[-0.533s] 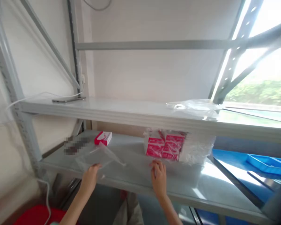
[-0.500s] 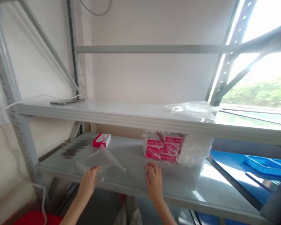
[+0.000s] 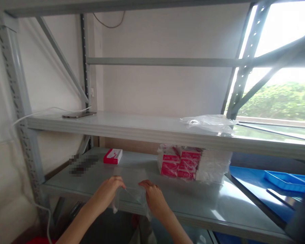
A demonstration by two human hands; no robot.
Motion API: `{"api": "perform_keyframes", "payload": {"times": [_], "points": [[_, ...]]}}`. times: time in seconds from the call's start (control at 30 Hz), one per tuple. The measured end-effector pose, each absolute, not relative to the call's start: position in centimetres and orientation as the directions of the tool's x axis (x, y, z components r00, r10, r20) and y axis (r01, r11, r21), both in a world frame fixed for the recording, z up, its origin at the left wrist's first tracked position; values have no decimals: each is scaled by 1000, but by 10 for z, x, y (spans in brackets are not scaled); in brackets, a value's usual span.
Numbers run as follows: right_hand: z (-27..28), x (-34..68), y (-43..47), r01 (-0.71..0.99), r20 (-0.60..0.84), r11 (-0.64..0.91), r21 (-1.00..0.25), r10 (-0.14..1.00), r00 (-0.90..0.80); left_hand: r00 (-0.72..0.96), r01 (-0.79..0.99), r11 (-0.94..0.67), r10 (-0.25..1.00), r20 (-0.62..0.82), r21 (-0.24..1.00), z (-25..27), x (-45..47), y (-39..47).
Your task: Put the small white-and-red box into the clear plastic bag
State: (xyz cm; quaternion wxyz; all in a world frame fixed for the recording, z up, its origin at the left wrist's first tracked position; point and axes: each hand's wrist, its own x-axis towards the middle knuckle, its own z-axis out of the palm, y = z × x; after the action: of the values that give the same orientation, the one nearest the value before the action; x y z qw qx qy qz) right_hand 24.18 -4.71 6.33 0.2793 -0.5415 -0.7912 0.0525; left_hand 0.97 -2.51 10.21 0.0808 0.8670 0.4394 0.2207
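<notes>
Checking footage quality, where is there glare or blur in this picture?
Head view: the window at upper right is blown out; glare on the lower shelf; a pixelated patch at left; the clear plastic bag between both hands is hard to trace.

Clear plastic bag [image 3: 130, 189], crumpled, hanging over lower shelf's front edge

Storeroom: steel shelving [image 3: 152, 130], boxed stock [image 3: 179, 162]

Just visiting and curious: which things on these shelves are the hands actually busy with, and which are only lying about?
In hand:
- clear plastic bag, held by the left hand and right hand

Lying about:
- single red box
- wrapped stack of red boxes
- phone
- bag on the upper shelf
- blue tray
</notes>
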Motion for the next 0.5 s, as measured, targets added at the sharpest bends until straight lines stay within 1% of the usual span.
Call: {"api": "perform_keyframes", "payload": {"times": [0.1, 0.17, 0.2, 0.27, 0.3, 0.37, 0.43, 0.5], "points": [[59, 259, -48, 790, 398, 397, -468, 892, -213, 571, 765, -614, 786, 239, 195, 108, 3, -34], [57, 264, -46, 769, 419, 382, -513, 893, -165, 565, 791, -607, 773, 289, 78, 115, 14, -51], [56, 265, -45, 760, 426, 375, -530, 893, -144, 584, 779, -627, 738, 339, 21, 117, 24, -62], [54, 263, -43, 749, 437, 377, -545, 890, -129, 672, 705, -703, 617, 411, -96, 114, 49, -83], [53, 261, -42, 744, 441, 384, -546, 887, -134, 713, 665, -734, 565, 415, -142, 108, 62, -92], [54, 257, -44, 727, 448, 409, -551, 880, -156, 739, 647, -736, 544, 396, -196, 89, 85, -100], [55, 255, -48, 696, 444, 427, -577, 879, -170, 679, 721, -662, 619, 394, -204, 67, 96, -96], [56, 255, -53, 665, 427, 431, -610, 886, -182, 556, 825, -538, 721, 413, -171, 47, 96, -85]]}}
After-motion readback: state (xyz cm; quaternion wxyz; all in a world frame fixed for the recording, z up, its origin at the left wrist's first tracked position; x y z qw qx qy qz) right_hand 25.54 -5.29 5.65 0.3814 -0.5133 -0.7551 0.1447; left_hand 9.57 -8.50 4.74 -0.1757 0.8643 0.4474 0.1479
